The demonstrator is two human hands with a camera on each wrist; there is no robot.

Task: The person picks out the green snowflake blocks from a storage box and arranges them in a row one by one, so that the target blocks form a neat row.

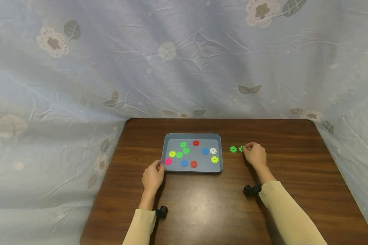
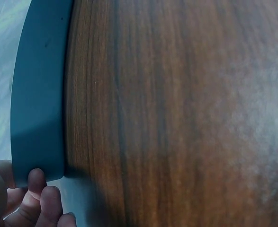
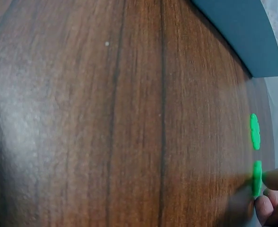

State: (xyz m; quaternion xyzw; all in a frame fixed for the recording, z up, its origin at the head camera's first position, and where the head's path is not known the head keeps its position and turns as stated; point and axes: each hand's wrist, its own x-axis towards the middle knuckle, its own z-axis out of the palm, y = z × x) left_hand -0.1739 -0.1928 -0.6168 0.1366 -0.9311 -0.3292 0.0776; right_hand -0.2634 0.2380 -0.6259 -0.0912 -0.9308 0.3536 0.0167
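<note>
At the lower left corner of the grey tray (image 1: 199, 170), my left hand (image 1: 153, 176) grips the tray's side between thumb and fingers. The left wrist view shows fingertips (image 2: 37, 182) against the tray's outer wall (image 2: 39, 104). Right of the tray, my right hand (image 1: 256, 156) pinches the edge of a green snowflake disc (image 1: 241, 149). In the right wrist view this green disc (image 3: 257, 178) is at the fingertips (image 3: 273, 179), close over the table. A second green snowflake disc (image 1: 233, 149) lies flat between it and the tray.
Inside the tray lie several snowflake discs, among them a pink one (image 1: 168, 161), a white one (image 1: 213, 150), a red one (image 1: 196, 143) and a blue one (image 1: 184, 163). The brown wooden table (image 1: 190, 211) meets a patterned cloth (image 1: 184, 85) along its back edge.
</note>
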